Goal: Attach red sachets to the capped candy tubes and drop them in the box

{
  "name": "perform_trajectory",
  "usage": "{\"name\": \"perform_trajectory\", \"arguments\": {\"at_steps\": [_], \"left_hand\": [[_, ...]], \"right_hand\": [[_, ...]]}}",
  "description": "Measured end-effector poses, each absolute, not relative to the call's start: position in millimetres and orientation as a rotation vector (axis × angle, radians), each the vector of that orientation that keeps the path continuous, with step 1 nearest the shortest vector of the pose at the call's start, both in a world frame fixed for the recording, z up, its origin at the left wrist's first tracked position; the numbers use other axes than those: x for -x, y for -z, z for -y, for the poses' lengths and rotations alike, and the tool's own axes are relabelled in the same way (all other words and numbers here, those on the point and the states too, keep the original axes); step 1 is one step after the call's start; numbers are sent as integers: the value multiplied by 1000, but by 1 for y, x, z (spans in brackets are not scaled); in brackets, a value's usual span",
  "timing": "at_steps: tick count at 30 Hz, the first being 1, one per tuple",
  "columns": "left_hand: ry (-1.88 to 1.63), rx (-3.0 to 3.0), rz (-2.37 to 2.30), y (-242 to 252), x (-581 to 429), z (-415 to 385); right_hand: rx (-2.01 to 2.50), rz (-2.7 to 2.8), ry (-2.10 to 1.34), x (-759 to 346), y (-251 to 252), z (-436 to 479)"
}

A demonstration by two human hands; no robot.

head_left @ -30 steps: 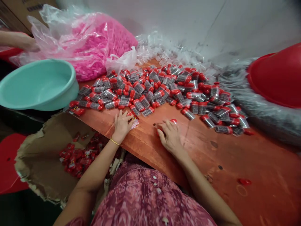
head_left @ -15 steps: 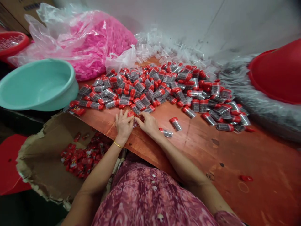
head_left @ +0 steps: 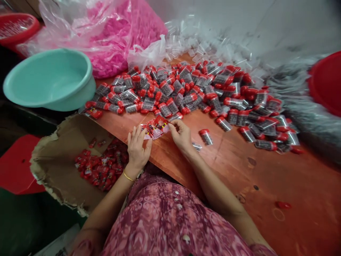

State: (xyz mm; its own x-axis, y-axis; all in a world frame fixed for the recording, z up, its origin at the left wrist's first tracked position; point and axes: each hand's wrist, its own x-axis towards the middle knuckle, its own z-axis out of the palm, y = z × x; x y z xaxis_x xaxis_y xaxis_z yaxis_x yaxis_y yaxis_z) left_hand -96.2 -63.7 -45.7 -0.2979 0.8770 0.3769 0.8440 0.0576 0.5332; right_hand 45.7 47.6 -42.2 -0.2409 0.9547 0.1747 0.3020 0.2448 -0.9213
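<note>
Near the front edge of the reddish wooden table (head_left: 266, 185), my left hand (head_left: 137, 146) rests beside a small stack of red printed labels (head_left: 155, 128), its fingers against them. My right hand (head_left: 181, 135) pinches the right end of the top label, lifting it slightly. Just right of that hand lie two small clear vials with red caps (head_left: 206, 136). Behind both hands spreads a large pile of red-capped vials (head_left: 191, 92).
A torn cardboard box (head_left: 57, 167) holding red labelled items sits below the table at left. Behind it stands a teal basin (head_left: 50, 78), then a bag of pink caps (head_left: 112, 39). Clear empty vials (head_left: 210, 49) heap at the back; a red basin (head_left: 326, 81) is at right.
My right hand left the two loose vials and moved left to the label stack, where it now pinches a label. The view shifted; another person's hand at far left is gone.
</note>
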Motion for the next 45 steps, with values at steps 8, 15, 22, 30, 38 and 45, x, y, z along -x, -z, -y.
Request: {"name": "perform_trajectory", "arguments": {"at_steps": [8, 15, 22, 30, 38, 45], "left_hand": [[-1258, -1556, -1901, 27, 86, 17], [-1408, -987, -1551, 21, 70, 9], [-1541, -701, -1457, 17, 75, 13], [-1700, -430, -1514, 4, 108, 25], [-1590, -553, -1512, 8, 90, 31], [-1365, -703, -1458, 17, 69, 31]], "right_hand": [[1019, 1319, -1336, -42, 32, -36], [1081, 1463, -1337, -45, 26, -31], [1187, 1653, -1148, -47, 31, -19], [645, 2714, -570, -77, 47, 38], [955, 2406, -300, -129, 58, 23], [1807, 1908, -108, -231, 59, -35]]}}
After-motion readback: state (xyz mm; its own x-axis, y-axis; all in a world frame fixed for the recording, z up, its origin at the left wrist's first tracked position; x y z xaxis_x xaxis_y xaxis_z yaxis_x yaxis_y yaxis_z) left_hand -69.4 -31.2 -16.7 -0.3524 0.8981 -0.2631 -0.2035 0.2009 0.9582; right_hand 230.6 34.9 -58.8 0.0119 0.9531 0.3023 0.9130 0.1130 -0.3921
